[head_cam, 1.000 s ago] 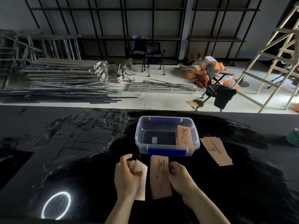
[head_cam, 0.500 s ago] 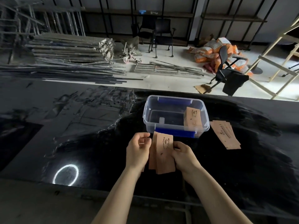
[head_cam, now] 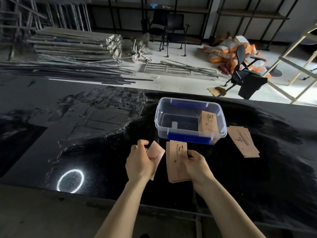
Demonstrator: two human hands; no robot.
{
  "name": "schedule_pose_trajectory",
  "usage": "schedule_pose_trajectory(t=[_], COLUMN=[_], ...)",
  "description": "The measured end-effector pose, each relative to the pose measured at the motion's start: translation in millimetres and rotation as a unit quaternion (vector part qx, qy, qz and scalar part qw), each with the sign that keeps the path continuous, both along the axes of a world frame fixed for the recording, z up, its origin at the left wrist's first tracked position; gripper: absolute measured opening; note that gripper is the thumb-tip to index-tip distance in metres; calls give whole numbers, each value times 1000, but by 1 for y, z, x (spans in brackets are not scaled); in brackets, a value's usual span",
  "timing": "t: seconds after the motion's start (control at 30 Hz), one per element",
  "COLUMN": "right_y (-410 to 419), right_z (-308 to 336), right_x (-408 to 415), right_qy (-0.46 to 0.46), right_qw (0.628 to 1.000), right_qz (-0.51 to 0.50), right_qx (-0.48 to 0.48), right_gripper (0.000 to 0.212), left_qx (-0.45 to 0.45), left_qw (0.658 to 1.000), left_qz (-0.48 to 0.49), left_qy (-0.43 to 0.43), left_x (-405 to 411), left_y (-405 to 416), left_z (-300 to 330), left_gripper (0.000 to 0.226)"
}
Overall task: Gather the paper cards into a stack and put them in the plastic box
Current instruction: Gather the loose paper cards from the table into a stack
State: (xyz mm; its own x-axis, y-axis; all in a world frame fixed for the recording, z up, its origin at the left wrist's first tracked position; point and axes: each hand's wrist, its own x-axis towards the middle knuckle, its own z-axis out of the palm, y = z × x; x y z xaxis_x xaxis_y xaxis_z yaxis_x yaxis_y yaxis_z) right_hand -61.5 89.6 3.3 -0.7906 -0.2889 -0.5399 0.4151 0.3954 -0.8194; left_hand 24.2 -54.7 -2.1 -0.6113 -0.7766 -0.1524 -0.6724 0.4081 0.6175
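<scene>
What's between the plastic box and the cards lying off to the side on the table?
Nothing. In the head view, only a narrow strip of bare black table separates the plastic box from the loose cards on its right.

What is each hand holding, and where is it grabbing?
Left hand grips a few cards near their lower left edge; right hand's fingers pinch the card stack at its right side.

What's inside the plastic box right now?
The plastic box holds brown paper cards leaning against its right wall. How many I can't tell. The floor is otherwise bare except a small pale label; anything behind the cards is hidden.
</scene>
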Motion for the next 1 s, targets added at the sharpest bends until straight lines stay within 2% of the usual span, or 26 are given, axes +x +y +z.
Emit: schedule_pose_trajectory(t=[0.07,0.17,0.33,0.4,0.53,0.63,0.77,0.9,1.0], right_y=[-2,-6,-11,-11,-6,7,40,77,104], right_z=[1,3,6,8,3,-2,2,7,5], right_x=[1,4,8,8,8,3,-13,-33,-49], right_qy=[-13,-19,-18,-18,5,11,20,40,53], right_qw=[1000,999,998,997,997,998,999,999,997], right_qz=[-10,-22,-33,-32,-48,-21,14,-3,-51], right_qx=[-11,-36,-55,-65,-66,-56,-24,7,27], right_gripper=[25,20,13,13,12,13,24,34,32], left_qx=[83,235,360,369,265,289,339,365,364], left_qw=[994,958,906,905,955,949,935,925,924], left_qz=[36,68,91,61,-49,-58,-60,-86,-111], left_qy=[67,150,202,202,126,114,84,57,45], left_x=[-3,-6,-12,-11,-8,-11,-27,-54,-81], left_y=[-3,1,12,16,21,26,45,79,107], left_z=[3,4,6,8,8,7,2,-4,-3], left_gripper=[41,35,30,28,55,67,58,56,55])
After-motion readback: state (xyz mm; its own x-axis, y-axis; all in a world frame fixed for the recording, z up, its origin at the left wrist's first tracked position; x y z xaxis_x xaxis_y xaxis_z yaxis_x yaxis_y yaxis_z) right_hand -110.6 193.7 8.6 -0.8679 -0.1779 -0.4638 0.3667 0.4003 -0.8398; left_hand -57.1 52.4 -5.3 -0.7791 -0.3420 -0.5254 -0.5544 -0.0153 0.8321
